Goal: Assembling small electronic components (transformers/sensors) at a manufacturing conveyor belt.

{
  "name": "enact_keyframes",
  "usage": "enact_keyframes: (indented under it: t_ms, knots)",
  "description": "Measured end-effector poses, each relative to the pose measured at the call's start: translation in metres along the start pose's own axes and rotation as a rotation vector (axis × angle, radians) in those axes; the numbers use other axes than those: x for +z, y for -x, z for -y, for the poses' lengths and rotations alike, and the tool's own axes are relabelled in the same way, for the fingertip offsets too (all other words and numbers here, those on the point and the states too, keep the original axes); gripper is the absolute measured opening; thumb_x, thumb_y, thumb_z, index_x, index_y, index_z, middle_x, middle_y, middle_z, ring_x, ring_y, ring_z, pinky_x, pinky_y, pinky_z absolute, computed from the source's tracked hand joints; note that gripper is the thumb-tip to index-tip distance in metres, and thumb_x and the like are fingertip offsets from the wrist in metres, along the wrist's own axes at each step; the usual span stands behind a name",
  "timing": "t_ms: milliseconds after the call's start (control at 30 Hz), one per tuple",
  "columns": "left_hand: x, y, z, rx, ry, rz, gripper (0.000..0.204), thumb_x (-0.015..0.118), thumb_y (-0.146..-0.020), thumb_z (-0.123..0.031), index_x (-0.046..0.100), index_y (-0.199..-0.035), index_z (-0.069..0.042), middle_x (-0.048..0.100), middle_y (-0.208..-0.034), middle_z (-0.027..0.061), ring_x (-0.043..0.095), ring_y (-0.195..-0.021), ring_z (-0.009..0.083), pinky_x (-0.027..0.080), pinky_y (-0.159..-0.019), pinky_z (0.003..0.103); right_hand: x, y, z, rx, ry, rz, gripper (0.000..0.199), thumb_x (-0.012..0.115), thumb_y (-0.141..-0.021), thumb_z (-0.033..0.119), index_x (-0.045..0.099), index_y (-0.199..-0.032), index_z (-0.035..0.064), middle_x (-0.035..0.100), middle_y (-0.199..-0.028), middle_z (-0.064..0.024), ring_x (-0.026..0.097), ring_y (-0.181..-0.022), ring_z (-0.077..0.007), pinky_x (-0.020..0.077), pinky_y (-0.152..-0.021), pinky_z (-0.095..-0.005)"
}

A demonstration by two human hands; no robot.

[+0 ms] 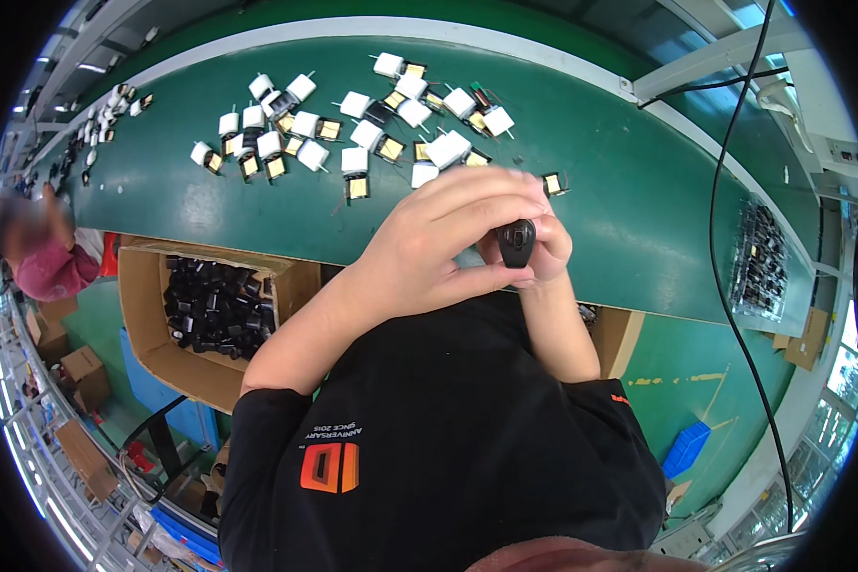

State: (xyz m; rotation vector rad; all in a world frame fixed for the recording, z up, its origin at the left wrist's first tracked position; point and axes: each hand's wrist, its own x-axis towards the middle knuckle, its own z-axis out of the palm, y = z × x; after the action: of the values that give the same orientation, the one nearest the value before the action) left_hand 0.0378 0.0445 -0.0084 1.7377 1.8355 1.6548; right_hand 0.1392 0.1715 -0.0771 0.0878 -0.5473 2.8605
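Both hands meet over the near edge of the green conveyor belt [620,191]. My left hand [439,238] wraps over the top, fingers curled. My right hand [543,250] is below and behind it. Between them they grip a small black plastic part [517,242], held upright. Beyond the hands, several small white blocks with yellow-taped cores [353,133] lie scattered on the belt.
An open cardboard box of black parts [210,310] stands at my lower left. A clear tray of dark pieces [759,262] rests at the belt's right end. A black cable [725,191] hangs at the right. Another person [38,248] sits far left.
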Motion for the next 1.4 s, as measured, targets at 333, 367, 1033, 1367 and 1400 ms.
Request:
enact_keyframes:
  t_ms: [333, 367, 1033, 1367, 1400]
  knots:
    - [0.012, 0.003, -0.001, 0.022, -0.171, 0.030, 0.054, 0.083, -0.067, -0.020, 0.062, -0.114, -0.003, 0.068, -0.112, 0.0106, 0.065, -0.104, 0.0292, 0.054, -0.087, 0.037, -0.020, 0.004, -0.012, 0.064, -0.220, -0.088, 0.034, 0.064, -0.076, 0.022, 0.054, -0.105, 0.0097, 0.060, -0.092, -0.0093, 0.064, -0.069, -0.0183, 0.0560, -0.049, -0.0293]
    - [0.013, 0.002, -0.001, 0.017, -0.173, 0.028, 0.054, 0.083, -0.067, -0.020, 0.062, -0.114, -0.003, 0.068, -0.112, 0.0106, 0.065, -0.104, 0.0292, 0.054, -0.087, 0.037, -0.020, 0.004, -0.013, 0.069, -0.223, -0.089, 0.034, 0.064, -0.076, 0.022, 0.054, -0.105, 0.0097, 0.060, -0.092, -0.0093, 0.064, -0.069, -0.0183, 0.0560, -0.049, -0.0293]
    - [0.011, 0.002, 0.001, 0.059, -0.150, 0.015, 0.058, 0.083, -0.066, -0.021, 0.061, -0.116, -0.003, 0.067, -0.112, 0.0111, 0.065, -0.104, 0.0299, 0.055, -0.088, 0.038, -0.013, 0.002, -0.011, 0.085, -0.178, -0.119, 0.036, 0.062, -0.076, 0.029, 0.051, -0.104, 0.0099, 0.057, -0.084, -0.0066, 0.062, -0.059, -0.0154, 0.0548, -0.043, -0.0266]
    - [0.011, 0.003, 0.002, 0.055, -0.179, -0.010, 0.056, 0.079, -0.071, -0.028, 0.061, -0.120, -0.007, 0.067, -0.107, 0.0124, 0.066, -0.103, 0.0279, 0.055, -0.085, 0.037, -0.018, 0.003, -0.012, 0.127, -0.199, -0.113, 0.031, 0.061, -0.078, 0.026, 0.053, -0.104, 0.0127, 0.059, -0.089, -0.0044, 0.064, -0.071, -0.0147, 0.0563, -0.054, -0.0250]
    - [0.011, 0.003, 0.002, 0.062, -0.175, -0.002, 0.057, 0.081, -0.069, -0.026, 0.061, -0.118, -0.004, 0.068, -0.108, 0.0120, 0.066, -0.102, 0.0289, 0.055, -0.086, 0.038, -0.019, 0.003, -0.013, 0.132, -0.211, -0.118, 0.032, 0.062, -0.078, 0.027, 0.054, -0.106, 0.0134, 0.059, -0.092, -0.0044, 0.065, -0.074, -0.0148, 0.0569, -0.057, -0.0254]
